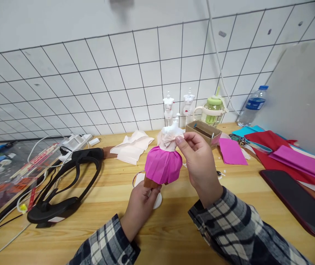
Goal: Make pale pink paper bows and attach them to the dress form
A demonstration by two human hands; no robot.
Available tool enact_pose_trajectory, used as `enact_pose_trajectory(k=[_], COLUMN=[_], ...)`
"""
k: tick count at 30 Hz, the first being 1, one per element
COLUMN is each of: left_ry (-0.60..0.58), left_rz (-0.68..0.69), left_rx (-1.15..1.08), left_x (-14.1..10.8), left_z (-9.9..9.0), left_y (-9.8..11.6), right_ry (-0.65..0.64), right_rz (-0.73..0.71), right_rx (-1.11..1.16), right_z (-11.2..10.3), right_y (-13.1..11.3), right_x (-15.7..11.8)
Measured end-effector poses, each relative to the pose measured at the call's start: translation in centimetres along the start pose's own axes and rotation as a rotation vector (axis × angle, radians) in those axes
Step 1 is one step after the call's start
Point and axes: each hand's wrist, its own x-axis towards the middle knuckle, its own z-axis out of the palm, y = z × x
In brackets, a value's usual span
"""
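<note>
A small white dress form stands tilted in front of me, wearing a puffed magenta paper skirt over a pale pink bodice. Brown paper shows under the skirt's hem. Below the skirt, my left hand is closed around the form's lower part, close to its round white base. At the bodice, my right hand pinches a pleated pale pink paper bow between thumb and fingers. The bow lies against the form's chest.
Two bare white dress forms stand behind, near a cardboard box and a green-lidded jug. Crumpled pale paper and a black head strap lie left. Coloured paper, a phone and a water bottle occupy the right.
</note>
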Motion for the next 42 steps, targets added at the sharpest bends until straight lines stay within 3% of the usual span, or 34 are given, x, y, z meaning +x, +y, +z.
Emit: enact_pose_trajectory(k=[12, 21, 28, 34, 38, 42], left_ry=[-0.055, -0.048, -0.020, -0.002, -0.054, -0.124], left_rz=[0.064, -0.061, -0.033, -0.008, -0.106, -0.292], left_rx=[0.041, -0.140, -0.157, -0.134, -0.235, -0.372], left_x=[-0.7, -0.3, -0.3, 0.0, -0.2, -0.3], left_z=[0.4, 1.1, 1.0, 0.5, 0.9, 1.6], left_y=[0.1, 0.3, -0.3, 0.3, 0.7, 0.4], right_ry=[0.103, -0.031, -0.032, -0.094, -0.080, -0.216], right_rz=[-0.154, -0.084, -0.034, 0.131, 0.145, 0.140], right_rx=[-0.131, -0.023, 0.043, 0.302, 0.248, 0.121], right_z=[0.6, 0.6, 0.6, 0.5, 0.3, 0.0], right_y=[-0.1, 0.2, 0.3, -0.5, -0.5, -1.1], right_x=[-1.1, -1.0, -1.1, -0.7, -0.4, 0.1])
